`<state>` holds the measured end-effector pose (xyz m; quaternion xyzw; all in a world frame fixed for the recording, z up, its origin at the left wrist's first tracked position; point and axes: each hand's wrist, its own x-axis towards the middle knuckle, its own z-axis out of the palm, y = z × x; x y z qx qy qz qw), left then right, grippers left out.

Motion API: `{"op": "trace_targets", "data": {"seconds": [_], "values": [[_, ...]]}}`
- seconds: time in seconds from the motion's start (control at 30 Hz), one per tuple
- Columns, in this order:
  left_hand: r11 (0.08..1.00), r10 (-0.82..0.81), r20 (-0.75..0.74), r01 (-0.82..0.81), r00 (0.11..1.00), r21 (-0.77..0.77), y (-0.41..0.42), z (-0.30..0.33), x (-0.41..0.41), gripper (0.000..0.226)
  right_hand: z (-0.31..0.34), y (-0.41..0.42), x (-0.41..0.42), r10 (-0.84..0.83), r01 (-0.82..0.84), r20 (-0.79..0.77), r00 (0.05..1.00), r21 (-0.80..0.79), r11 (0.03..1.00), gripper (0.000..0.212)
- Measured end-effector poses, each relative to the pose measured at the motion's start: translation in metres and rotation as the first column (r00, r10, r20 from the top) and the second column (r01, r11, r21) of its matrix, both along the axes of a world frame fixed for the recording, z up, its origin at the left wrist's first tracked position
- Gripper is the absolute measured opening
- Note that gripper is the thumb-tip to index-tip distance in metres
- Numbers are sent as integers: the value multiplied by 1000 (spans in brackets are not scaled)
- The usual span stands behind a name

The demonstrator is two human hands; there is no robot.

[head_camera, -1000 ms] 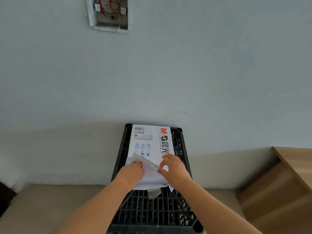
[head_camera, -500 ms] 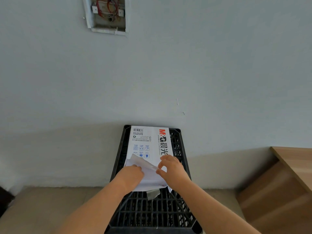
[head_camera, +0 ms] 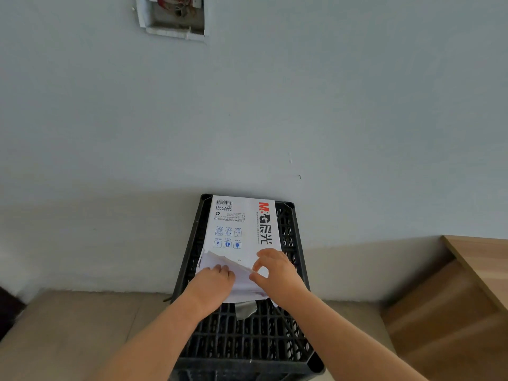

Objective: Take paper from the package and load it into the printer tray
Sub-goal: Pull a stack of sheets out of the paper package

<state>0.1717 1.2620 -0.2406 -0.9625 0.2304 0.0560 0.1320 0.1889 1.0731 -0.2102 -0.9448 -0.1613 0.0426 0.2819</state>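
Observation:
A white paper package [head_camera: 242, 224] with red and black print lies flat on a black plastic crate [head_camera: 247, 339]. Its near end is torn open, with a loose wrapper flap [head_camera: 228, 264] folded up and white sheets showing beneath. My left hand [head_camera: 211, 284] rests on the near left of the opened end, fingers curled on the wrapper. My right hand [head_camera: 275, 270] pinches the flap's edge at the near right. A grey scrap [head_camera: 245, 310] hangs below the package's near edge. No printer is in view.
The crate stands against a pale blue wall [head_camera: 275, 119]. An open wall box with wires [head_camera: 176, 15] is high on the wall. A wooden desk edge [head_camera: 478, 270] is at the right. Beige floor [head_camera: 68, 325] lies to the left.
Both hands stay on the package's open end with small finger shifts. The view has tilted slightly downward, so the wall box sits higher in the frame.

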Motion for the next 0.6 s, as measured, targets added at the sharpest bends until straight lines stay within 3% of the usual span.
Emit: {"op": "trace_targets", "data": {"seconds": [0.37,0.5,0.6], "values": [[998,30,59,-26,998,-64,-3,-3,-50,46,-13,-19,-11,4,0,-69,998,63,998,23],[991,23,80,-12,997,-136,0,-10,-67,55,-23,-33,-14,-220,238,-134,966,133,962,22],[982,55,97,-37,994,-185,-3,-12,-77,55,-28,-46,-23,-378,407,-261,888,67,911,26]]}}
